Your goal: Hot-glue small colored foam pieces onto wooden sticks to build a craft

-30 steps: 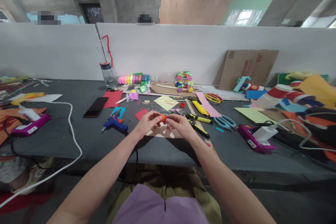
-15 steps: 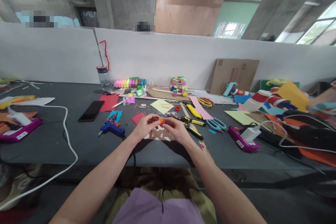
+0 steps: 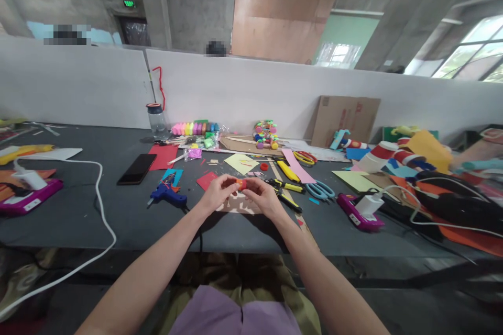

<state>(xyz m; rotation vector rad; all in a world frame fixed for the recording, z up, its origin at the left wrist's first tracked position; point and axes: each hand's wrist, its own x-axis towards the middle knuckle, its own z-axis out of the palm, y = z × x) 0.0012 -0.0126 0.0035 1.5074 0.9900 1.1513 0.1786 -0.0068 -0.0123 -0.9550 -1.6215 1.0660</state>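
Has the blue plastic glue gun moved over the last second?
No. Against the black rectangular phone, the glue gun shows the same place and angle; the camera view shifted instead.

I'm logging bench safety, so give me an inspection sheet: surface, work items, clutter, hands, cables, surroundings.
Surface: dark table, with paper scraps lying on it.
Work items: small orange-red piece; too small to identify.
Clutter: phone, blue glue gun, red paper.
Hands: left hand and right hand both holding the piece with their fingers.
Cables: white cable hanging over the front edge, at left.
Surroundings: white partition behind; cardboard leaning against it.
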